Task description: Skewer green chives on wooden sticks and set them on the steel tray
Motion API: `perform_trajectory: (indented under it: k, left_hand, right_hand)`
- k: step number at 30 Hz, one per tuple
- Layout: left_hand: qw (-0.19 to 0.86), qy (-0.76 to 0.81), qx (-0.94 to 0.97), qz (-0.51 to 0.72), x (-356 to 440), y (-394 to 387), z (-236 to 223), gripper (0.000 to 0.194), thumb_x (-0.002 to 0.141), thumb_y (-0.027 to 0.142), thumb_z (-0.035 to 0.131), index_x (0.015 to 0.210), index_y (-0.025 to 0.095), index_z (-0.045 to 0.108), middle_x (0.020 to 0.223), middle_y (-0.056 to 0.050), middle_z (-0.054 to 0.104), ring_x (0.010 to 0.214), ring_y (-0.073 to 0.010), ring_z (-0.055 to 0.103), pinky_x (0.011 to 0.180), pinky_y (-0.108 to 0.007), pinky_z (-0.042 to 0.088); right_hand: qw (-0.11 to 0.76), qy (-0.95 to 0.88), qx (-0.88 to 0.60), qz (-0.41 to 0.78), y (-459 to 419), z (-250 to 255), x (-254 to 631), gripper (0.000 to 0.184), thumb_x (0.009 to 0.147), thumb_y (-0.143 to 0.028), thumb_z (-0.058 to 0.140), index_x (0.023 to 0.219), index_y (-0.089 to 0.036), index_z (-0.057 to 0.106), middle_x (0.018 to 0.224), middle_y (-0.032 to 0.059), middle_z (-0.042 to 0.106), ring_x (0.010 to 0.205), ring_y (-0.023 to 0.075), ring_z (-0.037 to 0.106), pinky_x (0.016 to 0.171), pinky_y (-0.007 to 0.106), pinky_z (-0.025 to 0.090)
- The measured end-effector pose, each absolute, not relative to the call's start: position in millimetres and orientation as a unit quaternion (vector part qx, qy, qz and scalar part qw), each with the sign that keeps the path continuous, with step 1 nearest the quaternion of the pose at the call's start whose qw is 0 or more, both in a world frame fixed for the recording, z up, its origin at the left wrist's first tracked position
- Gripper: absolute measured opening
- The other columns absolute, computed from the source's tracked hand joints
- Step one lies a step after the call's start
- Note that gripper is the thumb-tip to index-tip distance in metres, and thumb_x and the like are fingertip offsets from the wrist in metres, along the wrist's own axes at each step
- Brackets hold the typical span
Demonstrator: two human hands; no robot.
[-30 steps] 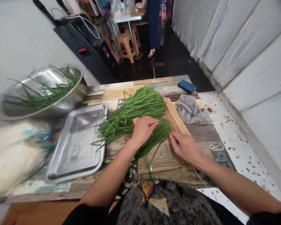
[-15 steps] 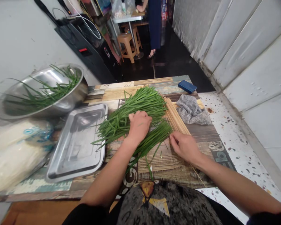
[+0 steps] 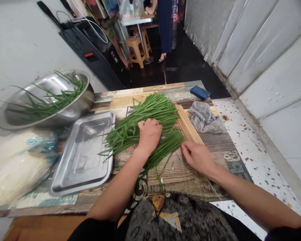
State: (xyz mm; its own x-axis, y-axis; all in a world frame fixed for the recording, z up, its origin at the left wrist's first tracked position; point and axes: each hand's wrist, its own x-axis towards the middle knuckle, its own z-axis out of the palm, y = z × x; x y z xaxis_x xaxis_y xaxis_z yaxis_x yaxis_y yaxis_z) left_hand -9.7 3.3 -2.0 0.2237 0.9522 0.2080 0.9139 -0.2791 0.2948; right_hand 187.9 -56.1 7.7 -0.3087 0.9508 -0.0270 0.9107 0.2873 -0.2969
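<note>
From my feed, I see a crumpled gray fabric cloth (image 3: 206, 117) near a flat, dark-blue rectangular object (image 3: 200, 92). Farther off, I make out tan plastic stools (image 3: 136, 51) by a small silver-topped table (image 3: 136, 21), beside a person in long navy clothing (image 3: 165, 28).

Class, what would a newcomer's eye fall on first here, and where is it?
The bright green heap of long, thin leaves in the middle of the wood-patterned table would probably come first, with the left hand on it. Next might come the wide, shiny metal bowl of greens at the left, then the thin, pale wooden sticks right of the heap.
</note>
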Motion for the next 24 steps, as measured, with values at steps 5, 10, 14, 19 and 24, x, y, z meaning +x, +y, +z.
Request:
perform_trajectory:
  k: [5,10,14,19,24]
  left_hand:
    - [0.098,0.589,0.767,0.234,-11.3,-0.1,0.6,0.011,0.081,0.024,0.055,0.083,0.022,0.066,0.094,-0.003,0.066,0.092,-0.0205,0.052,0.082,-0.039,0.027]
    - [0.141,0.591,0.759,0.233,-10.3,0.7,-0.6,0.015,0.083,0.028,0.053,0.083,0.022,0.066,0.091,-0.002,0.069,0.089,-0.0198,0.056,0.085,-0.036,0.032]
    - [0.132,0.589,0.763,0.232,-9.2,1.2,-0.8,0.023,0.087,0.028,0.046,0.084,0.023,0.068,0.094,-0.003,0.07,0.089,-0.02,0.058,0.084,-0.037,0.033]
    - [0.13,0.585,0.765,0.236,-7.6,0.7,-2.1,0.021,0.086,0.028,0.049,0.086,0.023,0.069,0.094,-0.003,0.071,0.089,-0.0192,0.06,0.084,-0.036,0.034]
    - [0.144,0.585,0.754,0.26,-6.0,0.7,-4.0,0.016,0.083,0.027,0.054,0.087,0.022,0.068,0.093,-0.002,0.071,0.089,-0.0185,0.06,0.084,-0.034,0.035]
  right_hand:
    - [0.084,-0.799,-0.581,0.133,-56.1,6.8,188.4,0.03,0.089,-0.031,0.036,0.079,-0.018,0.061,0.063,0.0042,0.066,0.055,0.0147,0.057,0.054,0.025,0.028]
    - [0.101,-0.802,-0.572,0.141,-56.1,5.6,189.0,0.031,0.089,-0.031,0.035,0.081,-0.018,0.062,0.064,0.0038,0.066,0.054,0.0143,0.057,0.054,0.024,0.03]
    - [0.108,-0.803,-0.569,0.14,-56.2,5.8,188.8,0.031,0.089,-0.031,0.035,0.082,-0.018,0.063,0.066,0.0041,0.067,0.055,0.0143,0.058,0.055,0.024,0.03]
    - [0.109,-0.803,-0.569,0.14,-56.2,6.5,188.6,0.032,0.089,-0.031,0.035,0.082,-0.018,0.063,0.065,0.0038,0.067,0.055,0.0144,0.058,0.054,0.024,0.03]
    - [0.104,-0.802,-0.571,0.139,-56.4,6.5,189.1,0.031,0.089,-0.032,0.036,0.082,-0.018,0.063,0.064,0.0036,0.066,0.054,0.0145,0.058,0.054,0.024,0.029]
